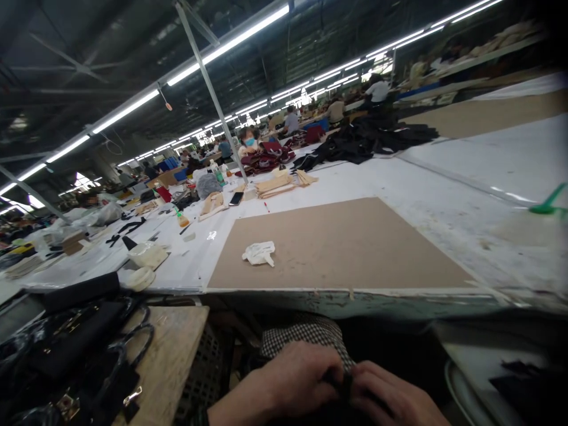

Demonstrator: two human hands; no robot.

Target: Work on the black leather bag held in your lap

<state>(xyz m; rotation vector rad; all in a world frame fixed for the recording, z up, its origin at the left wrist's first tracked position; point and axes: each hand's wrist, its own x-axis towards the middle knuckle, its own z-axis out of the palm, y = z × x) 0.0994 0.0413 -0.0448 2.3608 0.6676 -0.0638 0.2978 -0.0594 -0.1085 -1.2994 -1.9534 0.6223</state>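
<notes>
At the bottom of the head view, my left hand (295,376) is closed, thumb and fingers pinched on a dark piece (344,383) held low over my lap. My right hand (390,395) meets it from the other side, its fingers curled against the same dark piece. Most of that piece is hidden by my fingers and merges with the dark area below, so its kind cannot be made out. Black-and-white checked cloth (306,332) covers my lap just beyond my hands.
Ahead stands a white worktable (426,195) with a brown board (337,248) and a crumpled white scrap (260,253). Left, black bags with metal fittings (80,349) lie on a wooden surface (177,337). Black fabric (368,139), a phone (236,199) and co-workers are farther off.
</notes>
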